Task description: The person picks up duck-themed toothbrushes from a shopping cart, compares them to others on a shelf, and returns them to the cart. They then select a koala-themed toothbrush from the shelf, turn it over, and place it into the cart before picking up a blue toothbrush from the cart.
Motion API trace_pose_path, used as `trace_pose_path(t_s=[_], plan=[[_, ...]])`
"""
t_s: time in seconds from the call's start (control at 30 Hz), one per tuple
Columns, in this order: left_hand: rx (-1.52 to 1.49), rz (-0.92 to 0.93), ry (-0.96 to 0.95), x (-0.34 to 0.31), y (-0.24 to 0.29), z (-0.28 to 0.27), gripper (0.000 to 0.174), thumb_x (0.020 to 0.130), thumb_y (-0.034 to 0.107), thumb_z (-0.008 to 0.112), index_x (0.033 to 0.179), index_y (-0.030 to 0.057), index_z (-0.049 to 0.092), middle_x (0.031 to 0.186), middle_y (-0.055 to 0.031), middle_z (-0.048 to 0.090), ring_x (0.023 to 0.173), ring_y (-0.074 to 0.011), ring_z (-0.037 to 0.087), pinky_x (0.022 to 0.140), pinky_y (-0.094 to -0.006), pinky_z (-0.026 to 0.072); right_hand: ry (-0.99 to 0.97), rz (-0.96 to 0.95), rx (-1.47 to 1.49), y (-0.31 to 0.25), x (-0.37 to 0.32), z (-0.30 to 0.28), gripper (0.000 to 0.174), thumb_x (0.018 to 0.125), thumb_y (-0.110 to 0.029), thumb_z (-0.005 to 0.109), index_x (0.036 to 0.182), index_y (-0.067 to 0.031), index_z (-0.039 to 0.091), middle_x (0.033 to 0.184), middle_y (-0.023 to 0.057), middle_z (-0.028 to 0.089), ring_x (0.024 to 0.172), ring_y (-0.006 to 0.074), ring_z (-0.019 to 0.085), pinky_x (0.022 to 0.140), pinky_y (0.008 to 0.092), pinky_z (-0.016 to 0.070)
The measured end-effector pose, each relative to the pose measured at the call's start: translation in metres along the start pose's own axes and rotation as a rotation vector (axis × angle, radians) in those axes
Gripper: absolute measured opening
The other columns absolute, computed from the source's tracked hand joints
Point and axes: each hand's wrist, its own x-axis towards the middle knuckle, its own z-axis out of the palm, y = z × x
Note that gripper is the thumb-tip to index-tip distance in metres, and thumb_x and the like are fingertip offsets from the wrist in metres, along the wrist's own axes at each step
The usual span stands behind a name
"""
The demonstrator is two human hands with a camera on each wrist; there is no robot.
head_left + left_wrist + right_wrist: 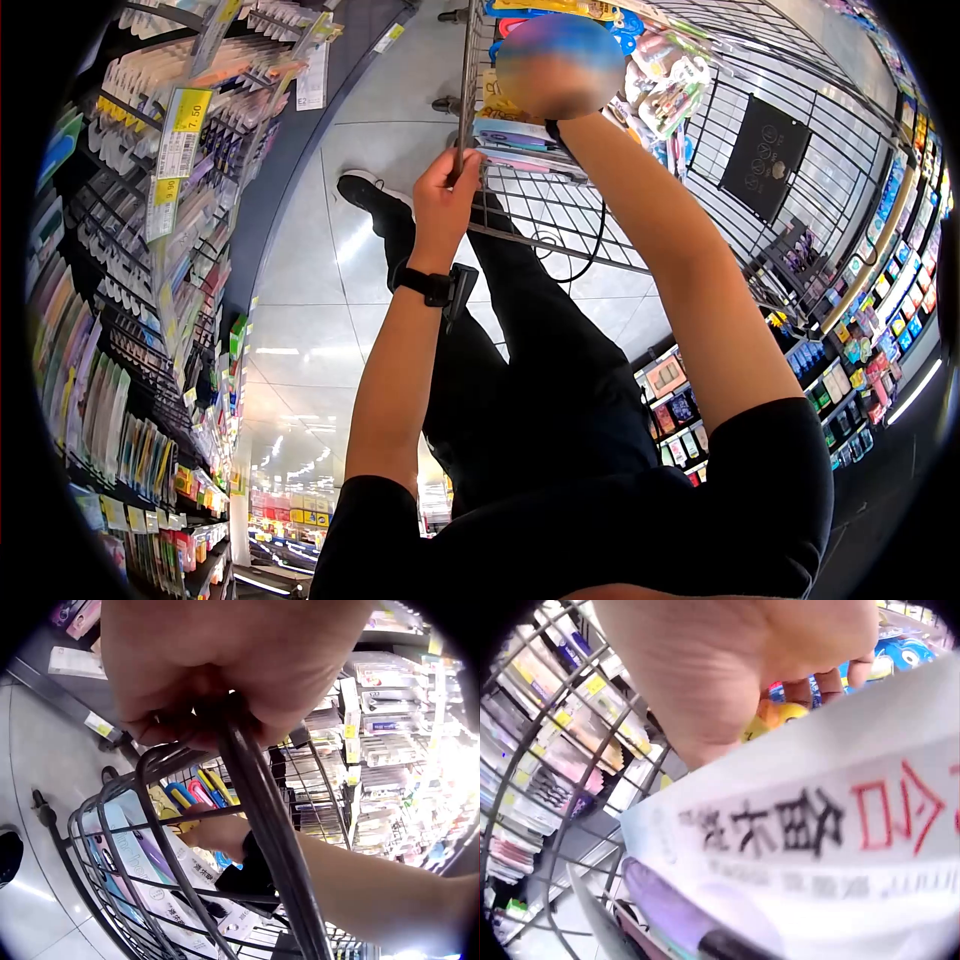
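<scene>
The left hand [443, 200] grips the dark rail of a wire shopping cart [570, 245]; in the left wrist view that hand [232, 660] curls round the black bar [266, 817]. Inside the cart, the right hand [217, 832] reaches among packaged goods, beside a yellow package [166, 810]. A blurred patch covers it in the head view. From the right wrist, the hand [742, 667] has bent fingers near blue and yellow packages, partly hidden by a white package [802, 802] with black and red characters. What its fingertips touch cannot be told.
Shelves of hanging packages [150, 300] stand at the left, with yellow price tags [185, 125]. More stocked shelves [890, 330] curve along the right. A black panel [765, 155] is fixed to the cart's wire side. Tiled floor [300, 280] and the person's shoe [375, 190] show beside the cart.
</scene>
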Motion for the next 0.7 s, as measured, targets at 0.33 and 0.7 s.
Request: trace_pose_path(t_s=[0.33, 0.7], plan=[[0.029, 0.014, 0.089, -0.001, -0.002, 0.008, 0.015, 0.099, 0.012, 0.06, 0.101, -0.0009, 0.067, 0.096, -0.0018, 0.07, 0.072, -0.0058, 0.054, 0.069, -0.0206, 0.046, -0.187, -0.138, 0.352, 0.038, 0.01, -0.003, 0.068, 0.062, -0.041, 0.086, 0.121, -0.0158, 0.066, 0.119, 0.0107, 0.069, 0.111, 0.0303, 0.065, 0.093, 0.0451, 0.0518], [0.014, 0.032, 0.102, 0.001, -0.008, 0.012, 0.015, 0.098, 0.012, 0.061, 0.102, -0.0012, 0.067, 0.095, -0.0018, 0.071, 0.071, -0.0057, 0.054, 0.068, -0.0211, 0.0461, -0.091, 0.005, 1.734, 0.085, 0.006, -0.043, 0.067, 0.079, -0.033, 0.082, 0.132, -0.0083, 0.05, 0.117, 0.0122, 0.066, 0.109, 0.0252, 0.062, 0.097, 0.0377, 0.0477]])
